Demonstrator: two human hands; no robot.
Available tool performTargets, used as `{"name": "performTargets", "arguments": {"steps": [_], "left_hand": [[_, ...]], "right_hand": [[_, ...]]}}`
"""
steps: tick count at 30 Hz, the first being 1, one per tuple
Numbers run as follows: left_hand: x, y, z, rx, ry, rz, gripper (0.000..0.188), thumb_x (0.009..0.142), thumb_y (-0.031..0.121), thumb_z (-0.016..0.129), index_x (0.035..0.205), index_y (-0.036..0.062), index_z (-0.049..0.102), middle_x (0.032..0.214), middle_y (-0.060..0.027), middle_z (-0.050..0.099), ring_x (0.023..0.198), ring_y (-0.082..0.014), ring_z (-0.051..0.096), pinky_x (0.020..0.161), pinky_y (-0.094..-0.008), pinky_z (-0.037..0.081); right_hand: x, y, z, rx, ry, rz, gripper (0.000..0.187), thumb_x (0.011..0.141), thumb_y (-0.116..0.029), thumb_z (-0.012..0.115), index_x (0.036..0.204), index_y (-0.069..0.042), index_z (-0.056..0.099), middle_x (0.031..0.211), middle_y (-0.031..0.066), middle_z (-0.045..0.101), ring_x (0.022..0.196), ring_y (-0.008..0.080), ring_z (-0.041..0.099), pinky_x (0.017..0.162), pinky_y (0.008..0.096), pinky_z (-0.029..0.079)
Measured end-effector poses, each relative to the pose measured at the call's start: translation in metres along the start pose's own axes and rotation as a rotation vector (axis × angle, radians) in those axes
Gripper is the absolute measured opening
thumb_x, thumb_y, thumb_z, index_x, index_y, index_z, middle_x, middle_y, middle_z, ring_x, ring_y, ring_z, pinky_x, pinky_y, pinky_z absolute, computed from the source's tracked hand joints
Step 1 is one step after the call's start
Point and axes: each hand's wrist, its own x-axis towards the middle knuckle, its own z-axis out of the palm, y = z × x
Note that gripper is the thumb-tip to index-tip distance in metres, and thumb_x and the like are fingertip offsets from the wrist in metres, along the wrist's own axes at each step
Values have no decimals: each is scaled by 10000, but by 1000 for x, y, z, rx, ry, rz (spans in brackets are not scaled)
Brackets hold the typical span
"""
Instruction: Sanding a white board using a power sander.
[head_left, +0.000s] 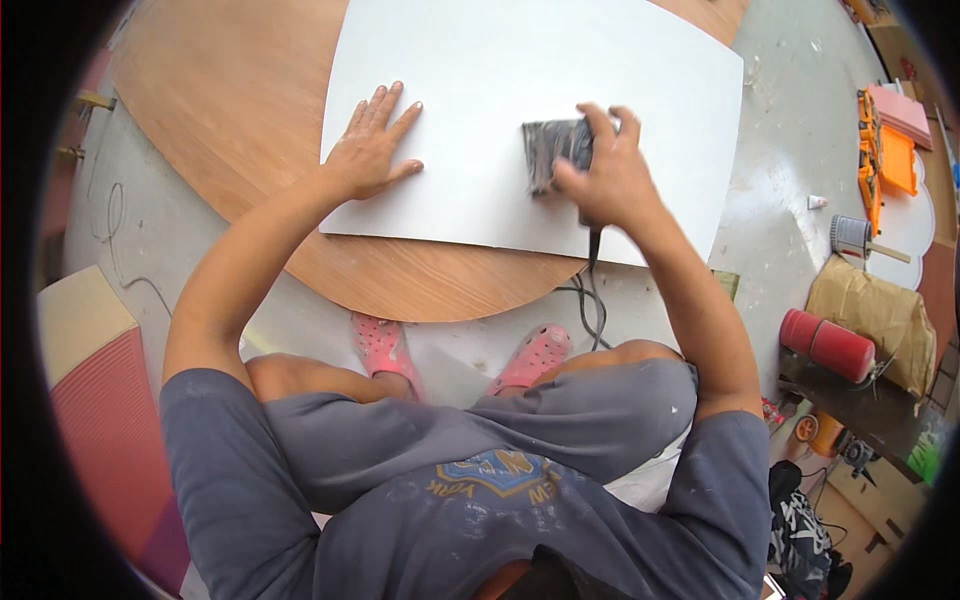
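A white board (460, 60) lies across a rounded wood-grain tabletop (215, 90) in front of me. My left hand (375, 148) rests flat near the board's left edge, fingers spread and holding nothing. On the right half of the board sits a dark electric sander (552, 150), its square base smeared with pale dust. My right hand (615, 170) grips it from the right, slightly blurred, with the thumb toward me. From the sander's near end a black cord (594, 250) runs down past the board's near edge.
My feet, in pink clogs (382, 350), stand just by the tabletop's near edge. At right are a red fire extinguisher (826, 345), a paint can (850, 236), an orange toolbox (895, 160) and a brown paper wrap (875, 315). Pink ridged sheets (110, 420) stand at left.
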Motion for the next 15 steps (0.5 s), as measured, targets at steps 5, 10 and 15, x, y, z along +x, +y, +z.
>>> {"name": "performTargets", "arguments": {"steps": [5, 10, 15], "left_hand": [[5, -6, 26, -8, 127, 82, 793, 939, 561, 520, 1563, 165, 232, 1633, -169, 60, 1513, -347, 37, 1232, -480, 90], [8, -8, 38, -79, 290, 140, 820, 900, 561, 548, 1553, 155, 261, 1632, -176, 59, 1515, -344, 24, 1228, -487, 62], [4, -10, 40, -98, 306, 145, 826, 886, 566, 566, 1546, 159, 282, 1631, -176, 70, 1515, -342, 28, 1225, -493, 68]], "right_hand": [[83, 9, -19, -137, 282, 42, 775, 617, -278, 746, 1329, -64, 527, 1240, 335, 472, 1005, 474, 626, 901, 435, 548], [172, 38, -63, -181, 280, 188, 720, 648, -254, 707, 1330, -104, 532, 1227, 257, 544, 1078, 417, 612, 885, 412, 552], [212, 1, -76, -61, 430, 238, 363, 727, -180, 737, 1025, -3, 628, 880, 186, 700, 877, 307, 689, 768, 363, 562]]}}
